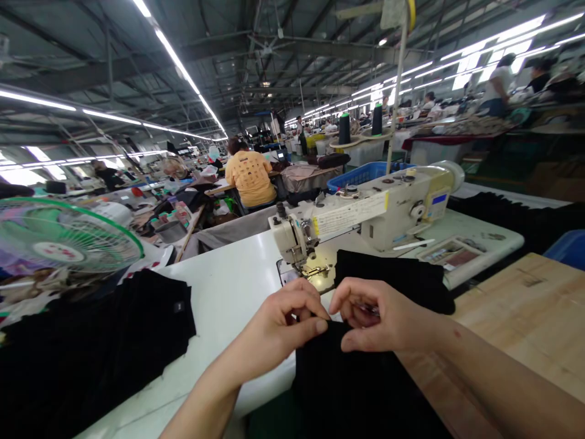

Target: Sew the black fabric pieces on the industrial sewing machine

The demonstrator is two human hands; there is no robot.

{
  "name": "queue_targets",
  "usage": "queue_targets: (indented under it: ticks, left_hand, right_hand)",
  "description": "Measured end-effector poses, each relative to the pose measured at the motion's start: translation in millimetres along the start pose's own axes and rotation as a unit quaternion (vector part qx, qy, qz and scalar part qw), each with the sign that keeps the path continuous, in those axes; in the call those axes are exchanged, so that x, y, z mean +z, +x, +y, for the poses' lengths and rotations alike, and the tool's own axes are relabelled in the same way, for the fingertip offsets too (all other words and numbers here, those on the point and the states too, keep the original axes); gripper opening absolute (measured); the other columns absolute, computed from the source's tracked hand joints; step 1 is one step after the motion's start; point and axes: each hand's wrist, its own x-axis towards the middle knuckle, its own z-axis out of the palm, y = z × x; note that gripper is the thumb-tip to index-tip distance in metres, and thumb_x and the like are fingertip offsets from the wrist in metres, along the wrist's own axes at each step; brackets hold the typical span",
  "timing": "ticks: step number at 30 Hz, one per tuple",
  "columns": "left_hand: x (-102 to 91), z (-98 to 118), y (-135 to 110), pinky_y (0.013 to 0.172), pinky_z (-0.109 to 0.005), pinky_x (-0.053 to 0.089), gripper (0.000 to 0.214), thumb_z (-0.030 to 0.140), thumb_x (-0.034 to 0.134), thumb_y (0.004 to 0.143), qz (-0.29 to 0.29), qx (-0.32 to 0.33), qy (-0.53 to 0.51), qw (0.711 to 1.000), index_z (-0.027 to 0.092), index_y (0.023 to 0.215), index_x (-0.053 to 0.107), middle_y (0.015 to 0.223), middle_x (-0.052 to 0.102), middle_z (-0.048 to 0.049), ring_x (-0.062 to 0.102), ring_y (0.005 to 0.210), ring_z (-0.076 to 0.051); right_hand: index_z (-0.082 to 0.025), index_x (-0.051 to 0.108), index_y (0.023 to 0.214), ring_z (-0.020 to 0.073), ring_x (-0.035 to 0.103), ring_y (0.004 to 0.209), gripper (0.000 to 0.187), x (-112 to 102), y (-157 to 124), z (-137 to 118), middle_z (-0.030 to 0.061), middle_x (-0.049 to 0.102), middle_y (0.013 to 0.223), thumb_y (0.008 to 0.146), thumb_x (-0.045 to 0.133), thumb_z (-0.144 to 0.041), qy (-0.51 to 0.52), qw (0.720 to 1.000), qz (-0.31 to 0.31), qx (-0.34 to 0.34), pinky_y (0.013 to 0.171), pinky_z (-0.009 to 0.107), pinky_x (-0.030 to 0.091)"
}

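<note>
My left hand pinches the top edge of a black fabric piece between thumb and fingertips. The cloth hangs down over the table's front edge. Close beside it, my right hand has its fingers curled at the same edge, with the thumb over the cloth. A small shiny metal item shows partly inside those curled fingers; its kind is hidden. Just beyond both hands stands a sewing machine, its needle area lit. More black fabric lies on the machine bed to the right.
A heap of black garments covers the left table side, near a green fan. To the right is a wooden board. Behind the machine are a blue basket and thread cones. A person in yellow sits ahead.
</note>
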Motion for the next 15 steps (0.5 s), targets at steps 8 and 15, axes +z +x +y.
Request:
queue_targets:
  ticks: [8, 15]
  left_hand:
    - [-3.5, -11.9, 4.4, 0.060, -0.024, 0.049, 0.023, 0.038, 0.066, 0.087, -0.046, -0.072, -0.178, 0.980, 0.018, 0.089, 0.056, 0.079, 0.058, 0.0010, 0.061, 0.062, -0.011]
    - [-6.0, -18.5, 7.7, 0.070, -0.025, 0.044, 0.022, 0.036, 0.070, 0.084, -0.071, -0.060, -0.147, 0.985, 0.015, 0.083, 0.062, 0.080, 0.056, -0.0011, 0.054, 0.075, -0.013]
  right_hand:
    - [-0.017, 0.063, 0.092, 0.0098, 0.048, 0.064, 0.017, 1.0, -0.4, -1.1, -0.0016, 0.057, 0.074, 0.089, 0.056, -0.031, 0.022, 0.998, -0.047, -0.041, 0.058, 0.022, 0.038]
    - [-0.020, 0.068, 0.087, 0.0133, 0.056, 0.076, 0.020, 4.3, -2.7, -0.5, 0.0034, 0.061, 0.095, 0.073, 0.061, -0.008, -0.278, 0.945, 0.023, -0.169, 0.069, 0.025, 0.045]
